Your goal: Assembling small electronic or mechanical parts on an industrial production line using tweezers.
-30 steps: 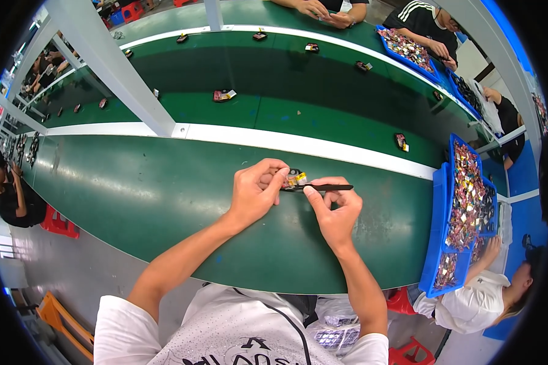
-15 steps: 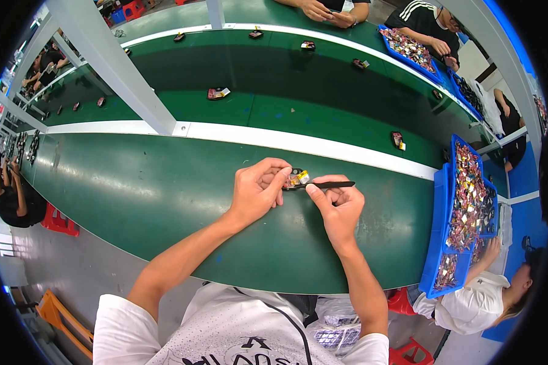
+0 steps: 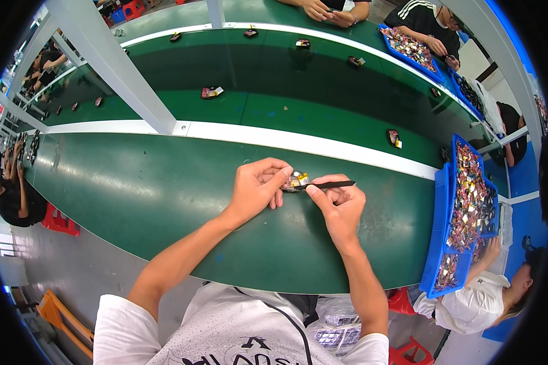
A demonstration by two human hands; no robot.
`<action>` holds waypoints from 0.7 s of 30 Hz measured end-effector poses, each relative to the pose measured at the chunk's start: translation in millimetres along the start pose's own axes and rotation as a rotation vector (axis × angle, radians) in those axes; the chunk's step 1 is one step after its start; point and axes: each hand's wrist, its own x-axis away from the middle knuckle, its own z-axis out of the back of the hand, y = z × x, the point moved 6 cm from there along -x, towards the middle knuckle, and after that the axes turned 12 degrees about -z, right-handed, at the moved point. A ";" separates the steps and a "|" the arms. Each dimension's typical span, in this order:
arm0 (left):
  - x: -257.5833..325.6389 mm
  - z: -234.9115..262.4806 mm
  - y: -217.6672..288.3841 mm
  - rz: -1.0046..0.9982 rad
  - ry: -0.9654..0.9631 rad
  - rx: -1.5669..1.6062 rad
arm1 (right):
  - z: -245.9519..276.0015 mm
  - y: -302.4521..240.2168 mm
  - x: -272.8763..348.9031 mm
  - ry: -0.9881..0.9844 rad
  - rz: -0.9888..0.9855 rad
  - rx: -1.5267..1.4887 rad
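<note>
Over the green bench, my left hand (image 3: 257,187) pinches a small electronic assembly (image 3: 298,179) at its left side. It looks like a dark shell with reddish, silver and yellow parts inside; the finer parts are too small to make out. My right hand (image 3: 341,210) is closed on a pair of black tweezers (image 3: 340,184), held nearly level. Their tips point left and meet the near right side of the assembly. Exactly what the tips touch cannot be seen.
Blue bins (image 3: 442,243) heaped with small reddish and silver parts stand at the bench's right end. Beyond a white rail (image 3: 274,142), similar assemblies (image 3: 212,92) lie spaced along a green conveyor belt (image 3: 268,112). A grey post (image 3: 125,73) rises at the left. Co-workers sit around.
The assemblies on the conveyor belt have shifted a little to the left. In my left hand the assembly has tilted slightly; both hands and the tweezers stay almost in place.
</note>
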 end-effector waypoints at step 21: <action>-2.2 -2.2 -2.5 0.029 -0.165 0.161 | -3.1 -21.1 12.7 0.124 0.318 0.231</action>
